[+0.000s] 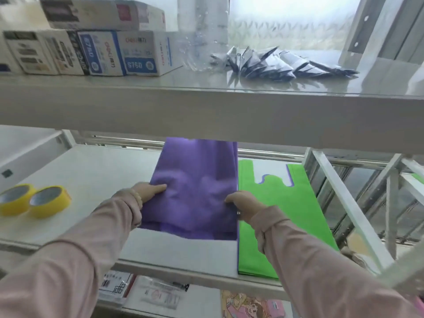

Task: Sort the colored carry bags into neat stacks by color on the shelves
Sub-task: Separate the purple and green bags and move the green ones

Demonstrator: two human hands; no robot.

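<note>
A stack of purple carry bags (195,180) lies flat on the middle white shelf (96,180), its far end hidden under the shelf above. My left hand (142,193) grips its left edge and my right hand (243,207) grips its right edge. Just to the right, touching the purple stack, lies a stack of green carry bags (284,216) with the handles pointing away from me. A thin purple edge shows under the green handle cutout.
Two yellow tape rolls (34,200) sit at the shelf's left. The upper shelf (206,106) holds white boxes (103,51), clear plastic and grey packets (282,63). Metal shelf posts (353,210) stand at the right. Papers and packets lie on the shelf below (160,297).
</note>
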